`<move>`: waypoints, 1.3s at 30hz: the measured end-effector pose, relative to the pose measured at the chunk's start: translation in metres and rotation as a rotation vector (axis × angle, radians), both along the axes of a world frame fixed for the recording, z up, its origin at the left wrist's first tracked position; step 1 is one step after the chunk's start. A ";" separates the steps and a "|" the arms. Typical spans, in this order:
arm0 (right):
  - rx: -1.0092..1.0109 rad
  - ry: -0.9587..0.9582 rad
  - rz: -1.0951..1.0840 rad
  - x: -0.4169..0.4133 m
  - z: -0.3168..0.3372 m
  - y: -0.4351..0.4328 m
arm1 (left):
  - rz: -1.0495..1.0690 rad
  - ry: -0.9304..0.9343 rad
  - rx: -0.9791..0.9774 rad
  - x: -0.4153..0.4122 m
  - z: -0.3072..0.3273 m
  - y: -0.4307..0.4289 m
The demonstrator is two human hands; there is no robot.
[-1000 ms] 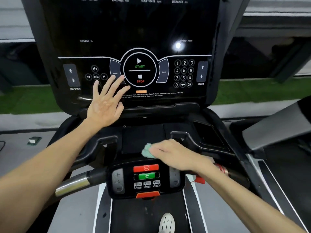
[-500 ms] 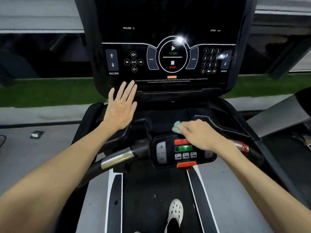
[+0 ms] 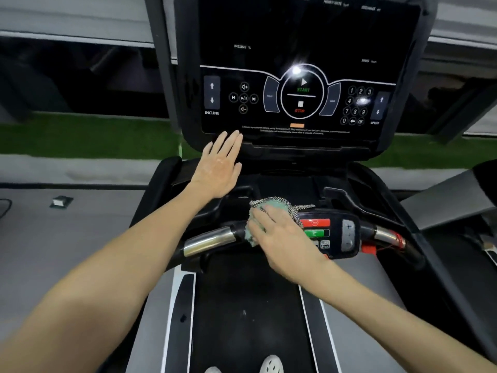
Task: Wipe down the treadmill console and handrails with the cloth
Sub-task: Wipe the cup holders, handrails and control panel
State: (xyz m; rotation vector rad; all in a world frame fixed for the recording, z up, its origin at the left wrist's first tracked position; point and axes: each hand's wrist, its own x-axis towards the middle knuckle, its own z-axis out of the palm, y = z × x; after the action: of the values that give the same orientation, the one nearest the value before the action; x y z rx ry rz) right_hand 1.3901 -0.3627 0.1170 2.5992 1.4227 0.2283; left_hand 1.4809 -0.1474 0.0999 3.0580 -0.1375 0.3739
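Cloth (image 3: 269, 208) sits under right hand (image 3: 282, 238), fingers flat pressing it on the left end of the small control pad (image 3: 333, 232), beside the chrome handrail (image 3: 209, 242); it has slid left across the pad. Left hand (image 3: 219, 168) hovers open-fingered below the console (image 3: 295, 76), which likely remains unwiped.

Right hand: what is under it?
The green cloth lies under the right hand, pressed on the left end of the small control panel. The panel's buttons there are covered.
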 end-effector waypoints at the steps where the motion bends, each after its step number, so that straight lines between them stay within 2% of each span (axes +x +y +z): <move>1: -0.044 -0.035 -0.020 -0.004 -0.002 0.007 | -0.003 0.007 -0.014 0.000 0.000 0.001; 4: -0.106 -0.069 -0.043 -0.007 -0.004 0.035 | -0.015 0.011 -0.008 -0.001 0.001 0.001; 9: -0.038 -0.002 -0.050 0.007 -0.008 0.033 | 0.001 -0.046 0.019 -0.019 0.001 0.007; 12: 0.000 -0.002 -0.118 0.008 -0.001 0.011 | 0.039 -0.135 -0.101 -0.059 -0.015 0.019; 15: -0.064 0.013 -0.094 0.007 -0.001 0.003 | 0.162 -0.165 -0.236 -0.118 -0.047 0.040; 19: -0.165 -0.091 -0.089 0.001 -0.007 0.028 | 0.336 -0.093 -0.316 -0.188 -0.092 0.072; 24: -0.087 -0.020 -0.062 -0.001 -0.022 0.054 | 0.464 0.052 -0.299 -0.231 -0.124 0.087; 28: 0.106 0.023 -0.020 -0.005 -0.017 0.057 | 0.463 0.124 -0.273 -0.233 -0.131 0.089; 34: 0.026 -0.010 -0.162 -0.025 -0.022 0.045 | 0.427 0.127 -0.262 -0.236 -0.132 0.086; 39: -0.029 -0.030 0.004 -0.029 -0.036 0.087 | 0.439 0.146 -0.243 -0.238 -0.132 0.087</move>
State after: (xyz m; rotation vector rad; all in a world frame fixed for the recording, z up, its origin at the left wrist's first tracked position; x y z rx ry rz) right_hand 1.3608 -0.2754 0.0809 2.5591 1.4104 0.2446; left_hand 1.2427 -0.0602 -0.0319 2.8355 0.5498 0.1670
